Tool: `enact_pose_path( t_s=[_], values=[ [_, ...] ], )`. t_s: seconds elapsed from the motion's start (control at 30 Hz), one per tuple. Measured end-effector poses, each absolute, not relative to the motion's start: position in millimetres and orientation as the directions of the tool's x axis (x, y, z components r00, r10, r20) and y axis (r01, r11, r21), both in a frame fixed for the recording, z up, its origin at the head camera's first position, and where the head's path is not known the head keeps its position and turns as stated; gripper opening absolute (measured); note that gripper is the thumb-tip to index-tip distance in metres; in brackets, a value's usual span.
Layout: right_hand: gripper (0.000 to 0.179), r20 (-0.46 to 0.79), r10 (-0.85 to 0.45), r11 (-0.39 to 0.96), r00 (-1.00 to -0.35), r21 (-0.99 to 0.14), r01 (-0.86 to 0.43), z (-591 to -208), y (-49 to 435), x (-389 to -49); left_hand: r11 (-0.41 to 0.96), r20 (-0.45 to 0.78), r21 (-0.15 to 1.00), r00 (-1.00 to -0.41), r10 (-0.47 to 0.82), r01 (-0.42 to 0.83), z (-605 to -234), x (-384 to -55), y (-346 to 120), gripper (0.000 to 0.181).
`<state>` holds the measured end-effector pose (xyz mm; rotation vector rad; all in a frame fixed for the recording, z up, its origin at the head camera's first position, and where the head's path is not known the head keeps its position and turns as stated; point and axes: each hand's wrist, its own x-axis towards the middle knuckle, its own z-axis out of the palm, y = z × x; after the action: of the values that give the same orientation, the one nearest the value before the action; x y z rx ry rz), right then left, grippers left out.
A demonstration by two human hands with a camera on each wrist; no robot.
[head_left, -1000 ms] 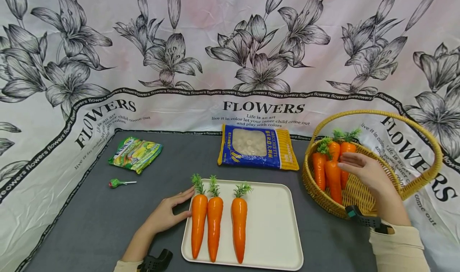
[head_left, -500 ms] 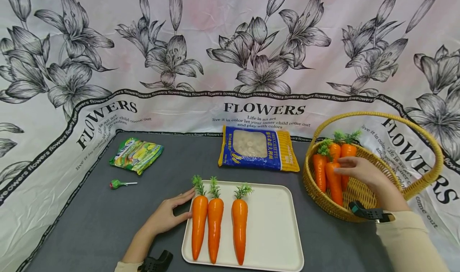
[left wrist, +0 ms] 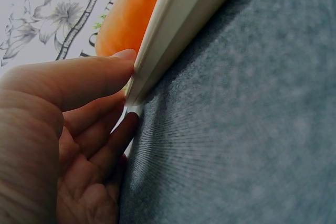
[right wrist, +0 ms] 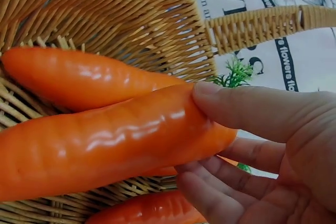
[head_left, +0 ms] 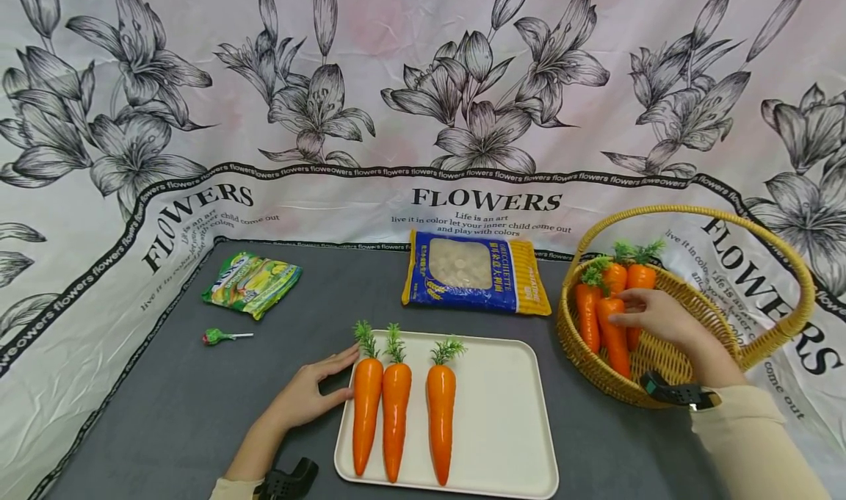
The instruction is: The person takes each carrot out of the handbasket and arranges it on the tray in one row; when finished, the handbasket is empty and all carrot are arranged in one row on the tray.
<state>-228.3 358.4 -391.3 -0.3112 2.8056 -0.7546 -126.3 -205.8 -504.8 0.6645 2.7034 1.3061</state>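
Note:
My right hand [head_left: 657, 316] reaches into the wicker basket [head_left: 575, 357] and pinches the thick upper end of an orange carrot [right wrist: 100, 145]. Its thumb presses on top, with the fingers curled beneath. Other carrots with green tops [head_left: 587, 313] lie around that one. My left hand [head_left: 307, 393] touches the left edge of a cream tray [head_left: 502, 412]. In the left wrist view its thumb [left wrist: 100, 74] rests at the tray rim, the other fingers stretched along the edge. On the tray lie three carrots [head_left: 440, 423], two close together at the left and one nearer the middle.
A blue and yellow pasta bag [head_left: 463, 272] lies behind the tray. At the left are a green and yellow packet [head_left: 251, 283] and a lollipop [head_left: 225, 336]. The basket's tall handle [head_left: 694, 210] arches over its opening. A flower-print cloth [head_left: 330, 206] hangs behind.
My right hand has come down from above the basket's carrots and closed its thumb and fingers on one carrot's upper end. My left hand stays at the tray edge.

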Motion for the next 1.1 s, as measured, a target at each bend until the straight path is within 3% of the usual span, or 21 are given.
enact_pose_path(
  t_s=[0.3,0.53,0.6,0.73,0.83,1.1],
  values=[
    [0.065,-0.139,-0.235,0.799,-0.962,-0.592,-0.109,-382.9,363.4,-220.2,0.545,0.129,0.760,-0.904,0.409,0.355,-504.4,-126.1,-205.0,0.056],
    [0.065,-0.133,-0.196,0.685,-0.972,-0.727,-0.038,-373.2,370.6,-215.8,0.552,0.125,0.755,-0.905,0.407,0.353,-504.4,-126.2,-205.3,0.056],
    [0.059,-0.091,-0.198,0.613,-0.976,-0.789,-0.051,-370.9,371.5,-214.1,0.554,0.122,0.756,-0.906,0.406,0.350,-504.7,-126.4,-205.5,0.056],
    [0.038,0.019,-0.267,0.295,-0.964,-0.950,-0.100,-366.6,370.8,-211.5,0.551,0.115,0.762,-0.908,0.402,0.341,-505.7,-126.0,-206.0,0.056],
    [0.041,0.088,-0.338,0.041,-0.937,-0.993,-0.108,-363.1,368.9,-209.7,0.546,0.114,0.767,-0.909,0.402,0.337,-506.3,-125.9,-206.3,0.056],
    [0.048,0.192,-0.406,-0.110,-0.894,-0.981,-0.160,-360.1,357.0,-196.7,0.544,0.116,0.765,-0.905,0.408,0.343,-506.5,-126.4,-206.4,0.055]
  ],
)
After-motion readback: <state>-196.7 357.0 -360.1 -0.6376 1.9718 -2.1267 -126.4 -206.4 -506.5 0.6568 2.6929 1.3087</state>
